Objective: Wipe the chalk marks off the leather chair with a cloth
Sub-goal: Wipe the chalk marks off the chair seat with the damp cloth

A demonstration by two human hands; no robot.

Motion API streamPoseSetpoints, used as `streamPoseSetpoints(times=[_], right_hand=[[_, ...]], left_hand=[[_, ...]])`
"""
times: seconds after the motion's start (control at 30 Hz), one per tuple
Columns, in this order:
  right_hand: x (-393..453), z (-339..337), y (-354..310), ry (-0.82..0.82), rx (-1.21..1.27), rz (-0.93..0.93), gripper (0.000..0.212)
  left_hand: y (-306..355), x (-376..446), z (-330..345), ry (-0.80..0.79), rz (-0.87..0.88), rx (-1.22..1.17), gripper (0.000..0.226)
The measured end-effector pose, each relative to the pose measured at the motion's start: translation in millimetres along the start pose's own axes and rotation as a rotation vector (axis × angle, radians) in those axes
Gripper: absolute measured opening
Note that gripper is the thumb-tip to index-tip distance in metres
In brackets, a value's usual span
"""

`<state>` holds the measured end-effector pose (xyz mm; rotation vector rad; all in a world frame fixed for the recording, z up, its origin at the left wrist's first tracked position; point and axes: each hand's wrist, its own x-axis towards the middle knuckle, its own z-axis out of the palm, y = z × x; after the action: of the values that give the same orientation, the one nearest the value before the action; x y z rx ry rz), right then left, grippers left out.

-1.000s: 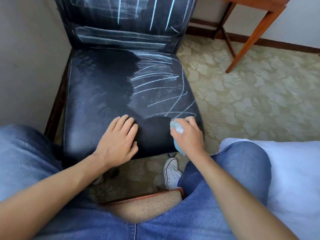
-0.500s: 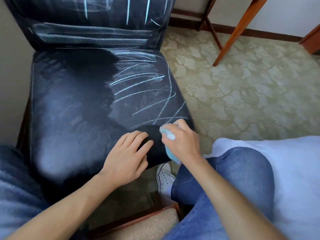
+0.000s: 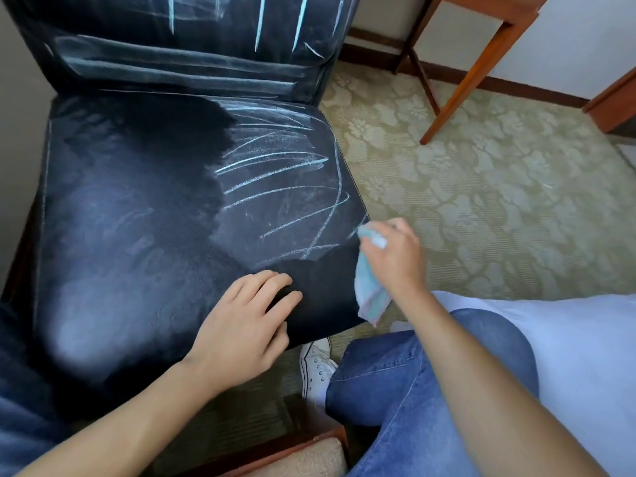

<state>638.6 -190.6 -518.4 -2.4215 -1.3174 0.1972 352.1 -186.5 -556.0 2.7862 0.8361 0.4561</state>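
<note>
Blue cloth (image 3: 370,297), soft, limp, bunched in right hand (image 3: 395,259) at seat's 4 o'clock edge; chalk marks (image 3: 275,187) remain; left hand (image 3: 246,328) flat, empty, bracing chair (image 3: 137,218).

- The black leather chair seat (image 3: 137,218) lies bare across its left and middle, open from above.
- A flat left hand (image 3: 242,323) occupies the seat's front edge.
- A right hand (image 3: 395,259) gripping a light blue cloth (image 3: 370,290) blocks the front right corner.
- The upright chalk-streaked black backrest (image 3: 192,39) closes the far side.
- A grey wall (image 3: 17,139) stands just beside the seat's left edge.
- A blue-jeaned knee (image 3: 413,370) crowds the near right.
</note>
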Motion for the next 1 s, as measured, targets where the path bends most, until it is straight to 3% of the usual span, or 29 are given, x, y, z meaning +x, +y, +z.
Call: streamPoseSetpoints(times=[0.1,0.27,0.3,0.4,0.43,0.47,0.57,0.6,0.63,0.73,1.0], right_hand=[[6.2,-0.3,-2.2,0.031,0.05,0.052,0.026],[-35.2,9.9,-26.9,-0.17,-0.026,-0.496,0.025],[-22.6,8.1,-22.1,-0.132,-0.039,-0.456,0.024],[15.3,2.6,-6.0,-0.008,0.053,-0.049,0.025],[16.4,4.4,-5.9,0.005,0.065,-0.038,0.025],[10.7,4.9,-11.6,-0.028,0.04,-0.102,0.025],[-19.6,2.9,-20.6,-0.201,-0.02,-0.52,0.024],[-14.5,-1.1,-17.9,-0.215,-0.055,-0.565,0.024],[0.0,-3.1,-13.5,-0.192,-0.076,-0.523,0.024],[44.6,0.5,-4.2,-0.063,-0.015,-0.164,0.025],[76.7,15.1,3.7,-0.02,0.168,0.219,0.032]], left_hand=[[1.3,2.1,-0.2,-0.004,-0.005,-0.001,0.045],[1.1,2.3,-1.5,-0.03,-0.012,-0.009,0.048],[0.7,1.6,-1.2,-0.028,-0.008,-0.011,0.048],[0.5,1.7,-1.5,-0.021,-0.01,-0.017,0.048],[0.6,2.1,-1.4,-0.021,-0.008,-0.017,0.048],[0.8,2.2,-1.6,-0.024,-0.008,-0.02,0.048],[0.9,3.4,-2.5,-0.036,-0.013,-0.034,0.048],[0.7,3.3,-2.0,-0.037,-0.01,-0.037,0.049],[0.5,2.9,-1.5,-0.038,-0.006,-0.037,0.049],[0.5,3.3,-1.1,-0.028,-0.007,-0.019,0.049],[1.7,5.7,0.0,-0.017,0.018,-0.025,0.052]])
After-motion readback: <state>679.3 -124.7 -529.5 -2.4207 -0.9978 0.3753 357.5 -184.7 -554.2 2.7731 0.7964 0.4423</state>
